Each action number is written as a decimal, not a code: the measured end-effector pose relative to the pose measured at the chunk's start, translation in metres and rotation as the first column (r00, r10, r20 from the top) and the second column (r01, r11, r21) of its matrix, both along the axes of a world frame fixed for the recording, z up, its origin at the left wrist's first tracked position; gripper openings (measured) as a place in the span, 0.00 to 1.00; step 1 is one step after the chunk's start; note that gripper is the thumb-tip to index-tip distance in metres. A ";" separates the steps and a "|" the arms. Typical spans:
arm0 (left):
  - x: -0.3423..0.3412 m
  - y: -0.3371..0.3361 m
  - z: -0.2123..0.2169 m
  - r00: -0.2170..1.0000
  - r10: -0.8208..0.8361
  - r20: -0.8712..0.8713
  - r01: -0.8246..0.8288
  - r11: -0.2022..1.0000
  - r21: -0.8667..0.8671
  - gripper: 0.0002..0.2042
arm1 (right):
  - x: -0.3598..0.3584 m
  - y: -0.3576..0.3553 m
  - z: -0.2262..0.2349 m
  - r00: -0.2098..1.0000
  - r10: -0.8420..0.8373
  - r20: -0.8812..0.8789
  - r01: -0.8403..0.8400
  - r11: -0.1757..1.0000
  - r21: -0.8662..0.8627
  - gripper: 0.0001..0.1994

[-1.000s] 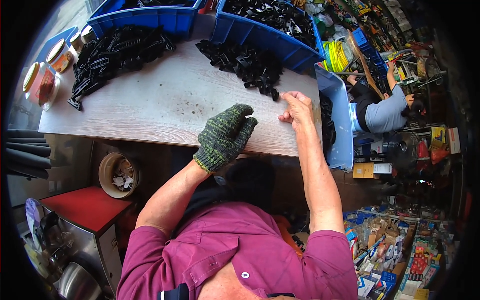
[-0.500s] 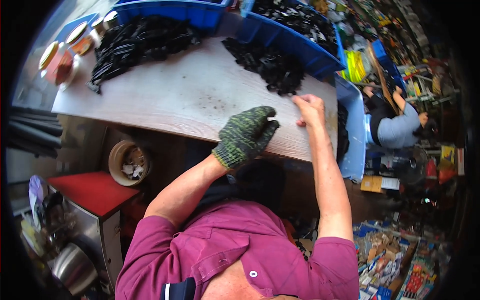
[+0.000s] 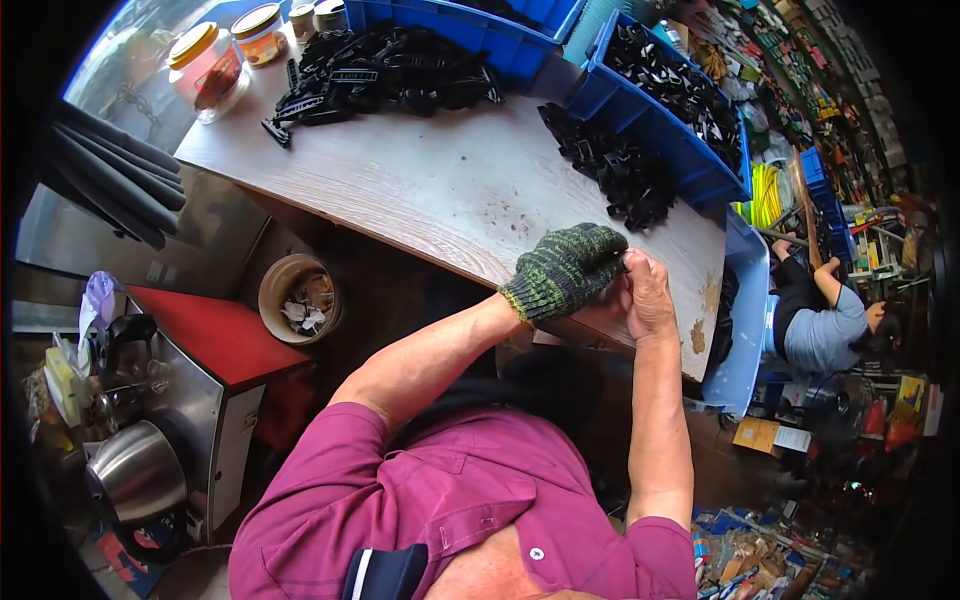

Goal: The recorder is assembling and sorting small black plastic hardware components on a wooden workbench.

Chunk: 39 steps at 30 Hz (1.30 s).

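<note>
My gloved left hand (image 3: 565,270) and bare right hand (image 3: 645,295) met at counter (image 3: 440,190) edge, centre-right of frame, fingers pinched together on small black part (image 3: 626,262), mostly hidden. Heap of black plastic clips (image 3: 615,170) lay just above.

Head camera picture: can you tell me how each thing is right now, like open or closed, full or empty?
Left hand: gloved, closed, touching the right hand.
Right hand: bare, closed against the glove; what it holds is hidden.
Blue bin: open, holding black plastic parts.
Jar: lid on, upright.
Round tub: open, scraps inside.
Wooden table: piles of black parts on it.
</note>
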<state>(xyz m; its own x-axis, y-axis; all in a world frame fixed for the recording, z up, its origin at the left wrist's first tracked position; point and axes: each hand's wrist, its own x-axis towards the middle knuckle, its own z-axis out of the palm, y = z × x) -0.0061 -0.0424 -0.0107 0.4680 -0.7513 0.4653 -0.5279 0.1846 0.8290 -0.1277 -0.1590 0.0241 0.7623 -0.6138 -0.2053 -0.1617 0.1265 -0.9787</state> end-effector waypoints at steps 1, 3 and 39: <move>-0.001 0.000 0.000 0.999 0.031 0.018 -0.030 1.000 -0.007 0.11 | -0.001 0.002 0.000 1.000 0.000 0.002 0.000 1.000 -0.004 0.13; -0.004 -0.003 -0.003 0.998 0.063 -0.026 -0.064 0.997 -0.042 0.11 | -0.006 -0.002 -0.007 1.000 0.007 0.028 -0.008 1.000 0.006 0.14; 0.152 0.095 0.009 0.583 0.219 0.782 -0.550 0.815 0.181 0.11 | 0.018 0.030 -0.011 0.963 -0.218 0.158 0.220 0.975 0.006 0.16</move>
<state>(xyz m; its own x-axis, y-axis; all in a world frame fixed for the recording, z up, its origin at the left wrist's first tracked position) 0.1463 0.0528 -0.0012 0.4079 -0.7593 0.5071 -0.9051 -0.4094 0.1151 -0.1096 -0.1292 0.0133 0.6309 -0.7711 -0.0862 0.0239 0.1304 -0.9912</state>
